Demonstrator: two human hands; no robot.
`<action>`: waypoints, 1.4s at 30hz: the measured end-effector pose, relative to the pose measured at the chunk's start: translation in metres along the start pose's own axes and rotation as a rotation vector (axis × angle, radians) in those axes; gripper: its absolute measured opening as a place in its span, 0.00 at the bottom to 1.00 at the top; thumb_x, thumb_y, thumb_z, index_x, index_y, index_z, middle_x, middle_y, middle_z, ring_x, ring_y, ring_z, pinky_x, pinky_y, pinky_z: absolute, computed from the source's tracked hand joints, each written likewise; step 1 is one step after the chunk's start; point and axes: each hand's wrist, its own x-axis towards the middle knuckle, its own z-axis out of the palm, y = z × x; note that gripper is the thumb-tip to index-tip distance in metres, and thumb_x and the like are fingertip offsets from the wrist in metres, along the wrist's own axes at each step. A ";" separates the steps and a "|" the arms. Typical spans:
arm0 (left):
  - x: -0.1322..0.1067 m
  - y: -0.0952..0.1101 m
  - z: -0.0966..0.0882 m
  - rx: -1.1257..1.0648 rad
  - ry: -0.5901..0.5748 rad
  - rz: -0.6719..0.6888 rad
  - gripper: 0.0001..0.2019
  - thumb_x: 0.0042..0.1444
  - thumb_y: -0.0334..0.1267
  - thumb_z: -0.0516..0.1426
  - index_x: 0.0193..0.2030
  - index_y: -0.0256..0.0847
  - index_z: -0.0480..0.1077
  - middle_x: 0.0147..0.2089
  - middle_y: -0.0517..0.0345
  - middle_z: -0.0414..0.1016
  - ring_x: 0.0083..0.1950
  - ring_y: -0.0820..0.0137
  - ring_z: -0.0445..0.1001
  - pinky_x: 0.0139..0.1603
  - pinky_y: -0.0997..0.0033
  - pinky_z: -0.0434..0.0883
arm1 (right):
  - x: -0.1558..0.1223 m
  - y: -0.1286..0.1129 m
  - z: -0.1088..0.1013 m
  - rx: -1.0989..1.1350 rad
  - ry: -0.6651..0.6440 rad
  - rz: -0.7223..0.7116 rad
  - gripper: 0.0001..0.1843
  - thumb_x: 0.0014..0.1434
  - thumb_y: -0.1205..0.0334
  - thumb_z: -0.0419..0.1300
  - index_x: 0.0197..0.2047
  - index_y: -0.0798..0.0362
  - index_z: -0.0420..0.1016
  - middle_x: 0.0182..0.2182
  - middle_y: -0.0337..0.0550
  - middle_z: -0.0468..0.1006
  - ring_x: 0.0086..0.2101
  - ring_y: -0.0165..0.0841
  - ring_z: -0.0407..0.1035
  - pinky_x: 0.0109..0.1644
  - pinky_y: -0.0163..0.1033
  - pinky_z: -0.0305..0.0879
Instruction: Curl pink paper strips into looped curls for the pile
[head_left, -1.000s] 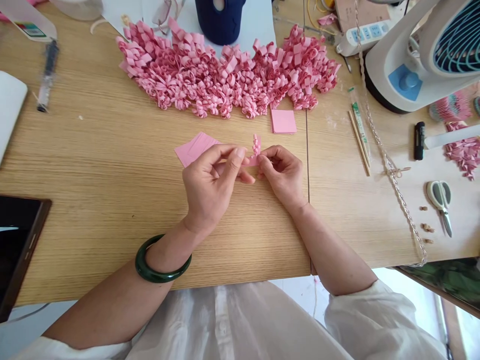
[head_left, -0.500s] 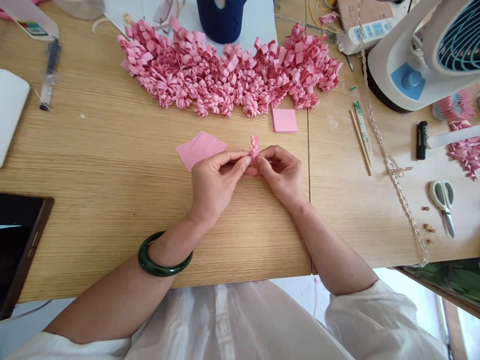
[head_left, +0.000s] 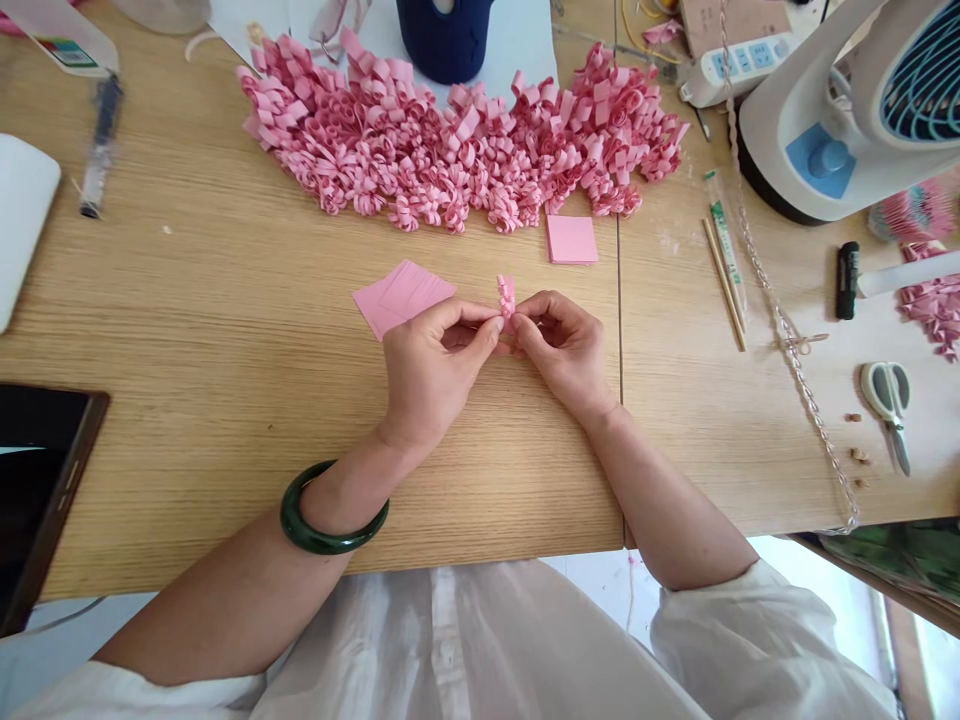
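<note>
- Left grip (head_left: 426, 372) is in a tight pinch, thumb against fingers, no real gap at the tips. It's got the near end of a little curly pink paper piece (head_left: 505, 296). The other fingers are tucked behind, so they're hard to make out.
- Right grip (head_left: 564, 345) is doing pretty much the same from the other side, thumb and index pinched on that end too, just beside the left one.
- So the paper piece sits right between both grips, curls poking up past the fingertips, with a flat bit along its right edge.
- Just past the left grip's knuckles there's a fan of flat pink sheets (head_left: 401, 293). Can't tell if the hand touches them.
- Beyond the right grip, near it, a neat stack of pink squares (head_left: 572, 240).
- Further out past both grips: a huge heap of pink curls (head_left: 457, 150), with a navy container (head_left: 448, 40) behind it.
- Well off to the right of the right grip, on the wooden surface (head_left: 225, 370): two thin sticks (head_left: 725, 285), a black marker (head_left: 847, 280) and some scissors (head_left: 887, 395).
- Behind the left grip, a dark green bangle (head_left: 330, 543) circles the forearm.
</note>
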 end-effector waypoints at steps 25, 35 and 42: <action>0.004 0.001 -0.004 0.178 0.058 0.144 0.06 0.57 0.33 0.66 0.29 0.41 0.78 0.28 0.64 0.80 0.27 0.76 0.72 0.31 0.76 0.68 | 0.001 0.004 -0.001 0.052 -0.092 -0.048 0.14 0.59 0.51 0.69 0.36 0.53 0.75 0.29 0.36 0.75 0.25 0.23 0.66 0.27 0.32 0.63; 0.006 0.003 -0.007 0.176 0.043 0.210 0.07 0.63 0.37 0.62 0.36 0.41 0.81 0.32 0.61 0.79 0.30 0.76 0.70 0.33 0.74 0.67 | 0.003 0.001 -0.001 0.106 -0.013 0.023 0.21 0.57 0.43 0.70 0.34 0.52 0.74 0.25 0.34 0.75 0.22 0.23 0.67 0.26 0.32 0.65; 0.006 -0.001 -0.004 0.217 0.021 0.232 0.06 0.58 0.30 0.65 0.39 0.42 0.83 0.32 0.61 0.79 0.28 0.77 0.68 0.29 0.75 0.66 | 0.004 0.000 0.000 0.141 -0.026 0.022 0.23 0.54 0.40 0.71 0.33 0.53 0.75 0.28 0.36 0.78 0.23 0.23 0.68 0.26 0.32 0.68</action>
